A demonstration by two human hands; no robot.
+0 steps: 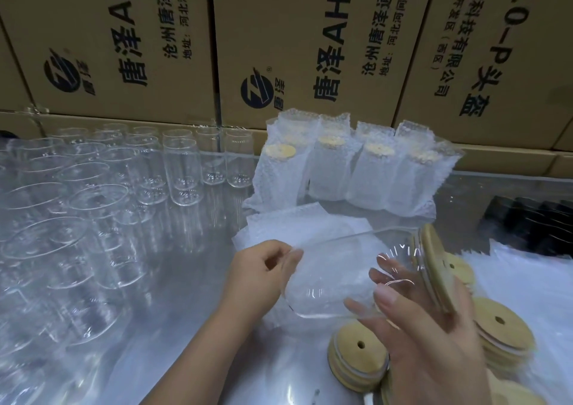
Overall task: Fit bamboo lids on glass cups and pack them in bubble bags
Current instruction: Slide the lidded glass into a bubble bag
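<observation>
Bagging step in hand, by my read: right hand has fingers curled round a glass cup held on its side above the near-right part of the worktop, bamboo lid already seated on its right end. Left hand pinches the edge of a bubble bag just beside the cup's base. The cup is not in the bag yet, and I cannot tell whether the bag mouth is open.

Done: four bagged cups in a row at the back edge, lids on. Left: many bare cups filling the left half.

Loose lids sit stacked at the near-right corner, under and beside the right hand. More flat bags lie under the cup. A black item sits at the right edge, blurred. Cardboard boxes stand behind. Nothing blocks the bag, though the bare cups stand close on the left.
</observation>
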